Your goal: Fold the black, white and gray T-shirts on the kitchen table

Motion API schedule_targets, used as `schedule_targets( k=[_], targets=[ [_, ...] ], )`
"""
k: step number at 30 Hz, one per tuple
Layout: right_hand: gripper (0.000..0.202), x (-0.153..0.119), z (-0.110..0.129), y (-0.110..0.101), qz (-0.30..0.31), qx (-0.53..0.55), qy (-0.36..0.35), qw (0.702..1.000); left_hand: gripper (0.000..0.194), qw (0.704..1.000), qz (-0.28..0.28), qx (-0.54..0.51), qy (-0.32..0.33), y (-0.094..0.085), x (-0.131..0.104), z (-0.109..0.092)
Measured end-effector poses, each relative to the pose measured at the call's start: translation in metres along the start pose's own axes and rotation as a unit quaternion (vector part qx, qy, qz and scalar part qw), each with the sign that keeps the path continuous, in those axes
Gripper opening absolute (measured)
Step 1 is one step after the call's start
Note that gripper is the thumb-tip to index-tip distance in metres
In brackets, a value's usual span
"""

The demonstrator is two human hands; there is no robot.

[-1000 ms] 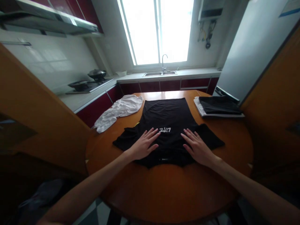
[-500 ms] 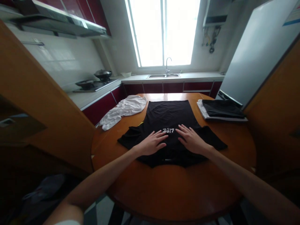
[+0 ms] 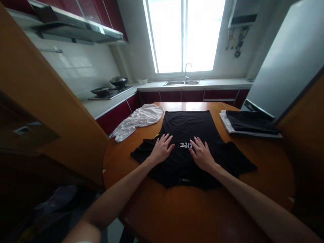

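One left hand (image 3: 161, 148), bare, palm down, opened flat with digits slightly spread; gripping nothing, laid on one black shirt (image 3: 188, 125). One right hand (image 3: 202, 156), bare, same flat opened pose, likewise gripping nothing; laid on the same shirt, its tips at one end of white lettering (image 3: 185, 145), partly covered.

Black shirt: spread out at the middle of one brown wooden bench (image 3: 182, 212); sleeves to either side, neckline toward the person, hem toward one bright window (image 3: 167, 37).

One white garment (image 3: 149, 114), crumpled, on the bench at far left, beside the shirt. One black cloth (image 3: 253, 122), folded, upon white cloth (image 3: 224, 123), bench at far right.

Beyond: one double sink (image 3: 174, 83) with tap (image 3: 186, 71); one stove (image 3: 110, 94) bearing dark pans (image 3: 118, 81); one pale refrigerator (image 3: 293, 60), right side.
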State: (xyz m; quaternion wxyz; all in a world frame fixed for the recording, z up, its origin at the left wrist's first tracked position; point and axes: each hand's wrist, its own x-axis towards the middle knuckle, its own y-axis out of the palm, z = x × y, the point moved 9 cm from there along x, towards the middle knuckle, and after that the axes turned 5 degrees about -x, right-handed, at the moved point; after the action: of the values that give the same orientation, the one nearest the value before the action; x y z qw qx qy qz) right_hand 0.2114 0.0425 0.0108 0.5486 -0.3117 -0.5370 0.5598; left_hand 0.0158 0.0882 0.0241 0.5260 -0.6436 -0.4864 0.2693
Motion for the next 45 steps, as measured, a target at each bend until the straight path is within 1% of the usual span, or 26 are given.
schedule_targets(
  k=[1,3,5,6,8,10,13,15,18,20,24,26,29,31,33,35,36,37,38,40,42,43,45],
  targets=[
    [0.055,0.0,0.001,0.003,0.012,0.0,-0.005,1.0,0.063,1.0,0.006,0.011,-0.027,0.0,0.002,0.012],
    [0.056,-0.001,0.002,0.01,0.045,-0.003,-0.012,0.999,0.066,0.996,0.046,0.029,-0.068,0.006,0.004,0.034],
    [0.057,-0.001,0.002,0.013,0.058,-0.002,-0.008,0.998,0.068,0.993,0.076,0.037,-0.081,0.013,0.003,0.046],
    [0.058,-0.001,0.002,0.011,0.051,0.0,-0.004,0.999,0.068,0.993,0.075,0.039,-0.08,0.014,0.003,0.049],
    [0.057,-0.001,0.004,0.003,0.023,0.006,-0.001,1.0,0.069,0.995,0.055,0.041,-0.076,0.012,0.004,0.05],
    [0.056,-0.003,0.009,-0.003,0.007,0.012,-0.015,1.0,0.069,0.995,0.049,0.044,-0.08,0.012,0.003,0.05],
    [0.056,-0.007,0.019,0.001,0.043,0.019,-0.038,0.998,0.07,0.992,0.068,0.053,-0.095,0.016,0.002,0.052],
    [0.056,-0.01,0.022,0.004,0.062,0.021,-0.043,0.997,0.071,0.991,0.068,0.06,-0.102,0.017,0.002,0.052],
    [0.055,-0.011,0.026,-0.003,0.04,0.031,-0.052,0.997,0.074,0.99,0.049,0.071,-0.108,0.013,0.001,0.051],
    [0.054,-0.012,0.028,-0.005,0.033,0.037,-0.065,0.997,0.074,0.99,0.045,0.077,-0.112,0.012,0.001,0.051],
    [0.054,-0.014,0.03,0.003,0.073,0.035,-0.078,0.994,0.076,0.988,0.053,0.081,-0.119,0.015,0.0,0.053],
    [0.055,-0.014,0.029,0.004,0.078,0.038,-0.074,0.993,0.076,0.988,0.053,0.083,-0.123,0.017,-0.001,0.054],
    [0.056,-0.013,0.027,0.004,0.076,0.047,-0.062,0.994,0.072,0.987,0.049,0.085,-0.125,0.02,-0.004,0.054],
    [0.055,-0.013,0.026,0.002,0.074,0.053,-0.055,0.994,0.071,0.988,0.037,0.079,-0.128,0.017,-0.005,0.055],
    [0.055,-0.012,0.025,0.0,0.073,0.062,-0.05,0.994,0.07,0.991,0.013,0.054,-0.12,0.005,0.002,0.057],
    [0.054,-0.012,0.024,0.0,0.073,0.071,-0.046,0.994,0.064,0.996,-0.013,-0.005,-0.093,-0.014,0.021,0.062],
    [0.053,-0.012,0.023,0.0,0.072,0.076,-0.045,0.993,0.059,0.995,-0.023,-0.045,-0.082,-0.026,0.036,0.066],
    [0.053,-0.012,0.022,0.0,0.071,0.081,-0.045,0.993,0.052,0.993,-0.03,-0.085,-0.073,-0.037,0.054,0.072],
    [0.053,-0.012,0.022,0.0,0.069,0.088,-0.045,0.993,0.044,0.988,-0.034,-0.125,-0.087,-0.047,0.074,0.083],
    [0.051,-0.013,0.02,-0.001,0.063,0.105,-0.047,0.991,0.031,0.984,-0.047,-0.133,-0.112,-0.065,0.119,0.104],
    [0.05,-0.013,0.018,-0.002,0.055,0.127,-0.046,0.989,0.025,0.978,-0.062,-0.139,-0.143,-0.073,0.163,0.124],
    [0.05,-0.013,0.017,-0.004,0.049,0.138,-0.044,0.988,0.023,0.975,-0.066,-0.145,-0.155,-0.073,0.184,0.132],
    [0.049,-0.013,0.013,-0.007,0.035,0.158,-0.039,0.986,0.02,0.969,-0.072,-0.162,-0.174,-0.066,0.22,0.143]
  ],
)
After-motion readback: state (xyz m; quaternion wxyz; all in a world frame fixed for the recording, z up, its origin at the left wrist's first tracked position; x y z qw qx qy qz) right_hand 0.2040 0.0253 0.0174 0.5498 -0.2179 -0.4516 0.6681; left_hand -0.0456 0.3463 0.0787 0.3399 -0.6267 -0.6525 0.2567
